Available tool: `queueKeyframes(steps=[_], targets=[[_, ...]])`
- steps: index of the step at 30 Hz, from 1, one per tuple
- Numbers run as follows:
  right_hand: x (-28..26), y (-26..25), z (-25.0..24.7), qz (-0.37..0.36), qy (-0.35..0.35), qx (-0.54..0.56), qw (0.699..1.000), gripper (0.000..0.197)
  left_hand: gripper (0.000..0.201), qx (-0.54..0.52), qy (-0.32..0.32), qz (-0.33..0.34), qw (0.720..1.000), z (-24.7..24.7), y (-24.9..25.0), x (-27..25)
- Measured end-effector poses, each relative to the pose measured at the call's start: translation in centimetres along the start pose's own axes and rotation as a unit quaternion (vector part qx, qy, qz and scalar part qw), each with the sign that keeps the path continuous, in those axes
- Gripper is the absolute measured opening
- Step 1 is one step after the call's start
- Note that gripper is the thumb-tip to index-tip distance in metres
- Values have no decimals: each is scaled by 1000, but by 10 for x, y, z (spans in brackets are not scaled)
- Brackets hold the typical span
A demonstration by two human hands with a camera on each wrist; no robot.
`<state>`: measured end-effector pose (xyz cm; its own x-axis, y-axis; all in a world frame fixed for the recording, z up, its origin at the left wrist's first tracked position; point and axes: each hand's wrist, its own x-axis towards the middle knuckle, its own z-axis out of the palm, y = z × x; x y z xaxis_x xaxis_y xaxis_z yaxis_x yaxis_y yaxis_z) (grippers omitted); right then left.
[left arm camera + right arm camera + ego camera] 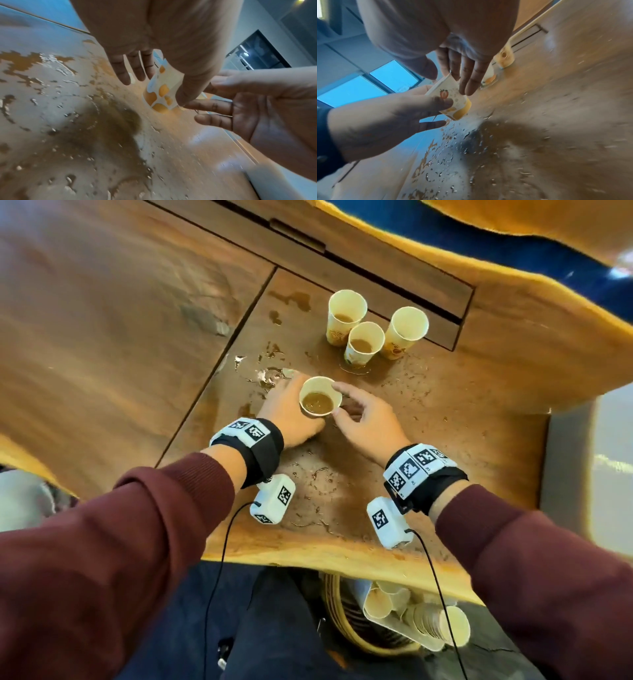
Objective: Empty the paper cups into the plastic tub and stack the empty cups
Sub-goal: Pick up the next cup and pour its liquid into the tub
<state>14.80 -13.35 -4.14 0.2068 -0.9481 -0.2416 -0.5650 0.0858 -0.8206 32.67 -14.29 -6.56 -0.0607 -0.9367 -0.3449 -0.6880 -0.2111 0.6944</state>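
A paper cup with a fruit print holds brown liquid near the middle of the wet wooden table. My left hand grips it from the left, thumb on its wall. My right hand is at the cup's right side, fingers straight and spread, fingertips against its wall. Behind stand three more cups: two with brown liquid, and one tilted away. I cannot tell whether the held cup touches the table.
Brown puddles and drops cover the table around the hands. Below the near table edge, a clear container inside a woven basket holds empty cups, some nested in a stack. A long slot runs behind the cups.
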Motion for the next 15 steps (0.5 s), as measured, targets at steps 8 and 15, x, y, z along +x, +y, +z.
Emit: queueKeyframes(steps=[8, 15], targets=[[-102, 48, -108, -58, 45, 68, 995, 48, 56, -64, 42, 65, 995, 80, 92, -72], [-221, 115, -278, -41, 244, 6, 969, 53, 55, -96, -4, 106, 990, 171, 198, -116]])
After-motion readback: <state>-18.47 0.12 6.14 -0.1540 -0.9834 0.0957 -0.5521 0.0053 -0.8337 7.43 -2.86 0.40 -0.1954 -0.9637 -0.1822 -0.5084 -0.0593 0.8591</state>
